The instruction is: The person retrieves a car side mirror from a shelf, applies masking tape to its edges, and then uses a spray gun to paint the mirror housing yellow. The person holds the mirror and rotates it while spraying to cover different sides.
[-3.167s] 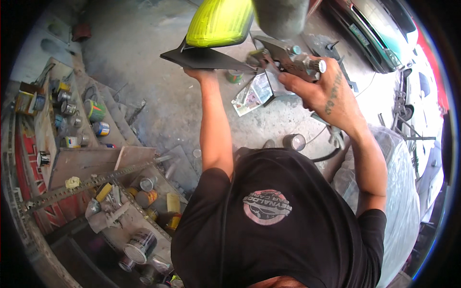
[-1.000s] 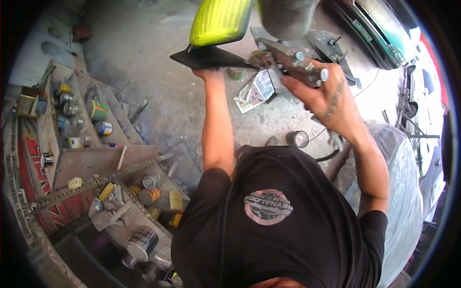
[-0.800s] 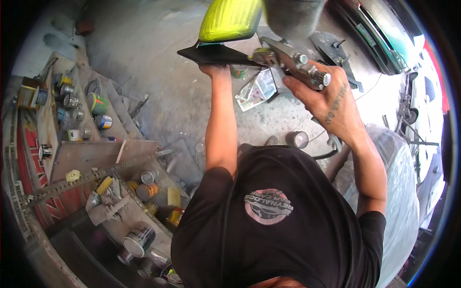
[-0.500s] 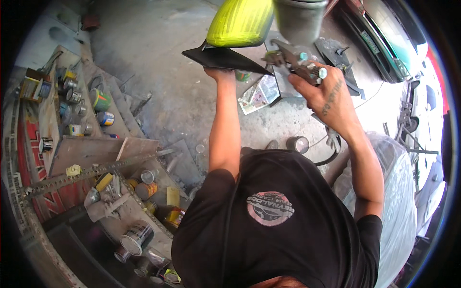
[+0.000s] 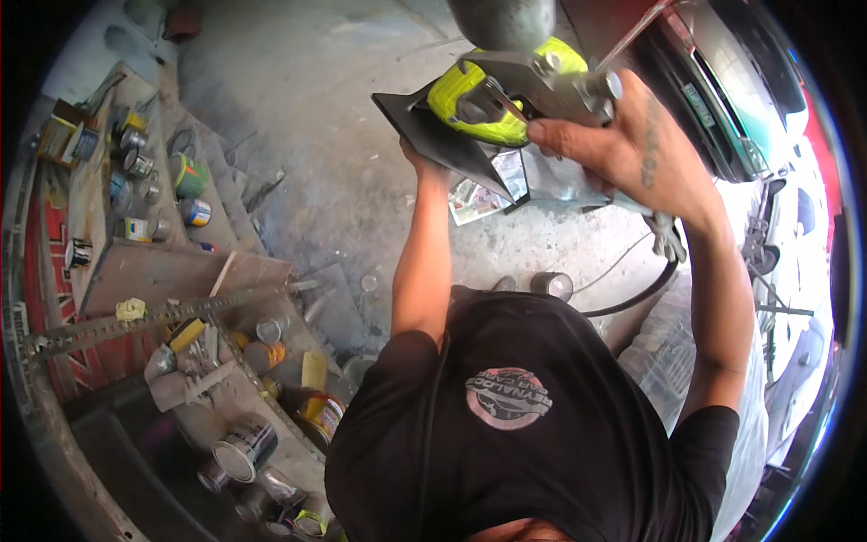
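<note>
My left hand (image 5: 423,163) reaches forward and holds a car side mirror housing up by its flat black base (image 5: 408,116). The shell is bright yellow-green (image 5: 444,92) and is turned so that its hollow side partly shows. My left fingers are mostly hidden behind the base. My right hand (image 5: 632,149) is wrapped round a grey spray gun (image 5: 569,83) with a cup (image 5: 502,20) on top. The gun is in front of the shell and covers part of it; I cannot tell whether they touch. A dark air hose (image 5: 643,294) hangs below my right hand.
Shelves (image 5: 158,275) with several paint cans (image 5: 190,176) stand on the left. A dark green car (image 5: 704,99) is at the far right, near plastic sheeting (image 5: 655,361). On the floor lie printed papers (image 5: 477,203) and a metal can (image 5: 553,285).
The mirror housing has tilted and turned, and its shell has come nearer and lower. My right hand has moved the spray gun left and up, across the front of the shell.
</note>
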`<act>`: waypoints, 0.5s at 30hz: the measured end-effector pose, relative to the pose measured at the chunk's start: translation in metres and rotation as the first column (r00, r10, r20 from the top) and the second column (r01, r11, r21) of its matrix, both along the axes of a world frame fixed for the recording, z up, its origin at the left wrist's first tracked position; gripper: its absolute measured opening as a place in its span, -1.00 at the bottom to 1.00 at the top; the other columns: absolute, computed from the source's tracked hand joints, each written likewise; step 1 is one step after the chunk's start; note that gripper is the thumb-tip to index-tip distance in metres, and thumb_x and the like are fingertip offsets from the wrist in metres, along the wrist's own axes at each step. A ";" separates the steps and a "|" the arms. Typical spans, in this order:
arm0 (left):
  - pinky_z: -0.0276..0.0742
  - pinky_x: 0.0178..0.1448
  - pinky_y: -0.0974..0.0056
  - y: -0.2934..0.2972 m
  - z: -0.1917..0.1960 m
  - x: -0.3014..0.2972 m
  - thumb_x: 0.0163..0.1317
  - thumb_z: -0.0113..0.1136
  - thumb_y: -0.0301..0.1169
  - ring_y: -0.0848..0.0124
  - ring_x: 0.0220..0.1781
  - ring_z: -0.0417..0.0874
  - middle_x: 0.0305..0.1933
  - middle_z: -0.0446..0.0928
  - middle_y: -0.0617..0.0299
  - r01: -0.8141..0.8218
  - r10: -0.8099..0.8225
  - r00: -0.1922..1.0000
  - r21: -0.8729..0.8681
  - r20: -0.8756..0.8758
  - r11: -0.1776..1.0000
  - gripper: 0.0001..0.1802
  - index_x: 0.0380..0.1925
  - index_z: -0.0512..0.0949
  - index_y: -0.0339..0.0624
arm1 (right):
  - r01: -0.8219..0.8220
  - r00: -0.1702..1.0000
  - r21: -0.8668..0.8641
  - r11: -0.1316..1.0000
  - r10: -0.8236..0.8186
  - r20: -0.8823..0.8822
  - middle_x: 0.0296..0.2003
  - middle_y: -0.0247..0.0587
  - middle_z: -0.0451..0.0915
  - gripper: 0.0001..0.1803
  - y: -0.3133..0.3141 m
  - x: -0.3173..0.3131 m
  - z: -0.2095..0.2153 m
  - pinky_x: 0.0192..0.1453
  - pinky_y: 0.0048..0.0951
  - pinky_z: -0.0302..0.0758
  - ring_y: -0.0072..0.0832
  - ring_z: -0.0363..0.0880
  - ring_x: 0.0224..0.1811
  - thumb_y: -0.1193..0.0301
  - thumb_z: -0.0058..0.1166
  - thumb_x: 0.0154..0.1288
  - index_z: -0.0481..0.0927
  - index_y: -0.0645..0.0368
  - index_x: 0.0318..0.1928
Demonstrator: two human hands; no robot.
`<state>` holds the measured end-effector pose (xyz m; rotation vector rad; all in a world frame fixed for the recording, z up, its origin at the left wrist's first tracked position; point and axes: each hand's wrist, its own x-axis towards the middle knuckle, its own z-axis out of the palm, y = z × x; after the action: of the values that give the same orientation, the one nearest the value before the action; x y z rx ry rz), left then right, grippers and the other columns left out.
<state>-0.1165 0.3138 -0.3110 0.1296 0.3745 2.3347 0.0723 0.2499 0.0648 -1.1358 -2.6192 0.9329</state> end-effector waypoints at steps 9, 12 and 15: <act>0.54 0.31 0.12 -0.008 -0.014 0.005 0.55 -0.22 -0.11 0.20 0.18 0.60 0.15 0.57 0.06 -0.078 0.064 0.973 -0.052 -0.222 0.996 -0.47 0.24 0.45 -0.27 | -0.045 0.996 0.416 0.908 0.072 -0.050 -0.54 -0.15 0.48 -0.60 0.020 -0.026 -0.012 -0.48 -0.33 0.38 -0.50 0.49 -0.63 0.22 0.28 0.29 0.65 0.34 -0.07; 0.46 0.38 0.13 -0.014 -0.020 0.010 0.56 -0.22 -0.10 0.24 0.25 0.54 0.25 0.51 0.07 -0.045 0.032 0.973 -0.051 -0.227 0.998 -0.44 0.30 0.39 -0.29 | -0.024 0.997 0.360 0.933 0.047 -0.056 -0.57 -0.16 0.47 -0.61 0.014 -0.030 -0.008 -0.47 -0.29 0.37 -0.48 0.50 -0.61 0.21 0.27 0.29 0.67 0.33 -0.10; 0.49 0.37 0.10 -0.011 -0.019 0.010 0.57 -0.27 -0.08 0.20 0.26 0.56 0.26 0.51 0.03 -0.062 0.015 0.938 -0.126 -0.347 0.990 -0.42 0.32 0.37 -0.29 | -0.113 0.991 0.481 0.869 0.130 -0.002 -0.43 0.11 0.51 -0.43 0.021 -0.030 -0.019 -0.19 -0.13 0.47 -0.06 0.56 -0.32 0.05 0.29 0.24 0.57 0.46 -0.32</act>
<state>-0.1063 0.3029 -0.3298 0.4745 0.7127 2.3155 0.0426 0.2712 0.0454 -0.8234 -2.6931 0.2714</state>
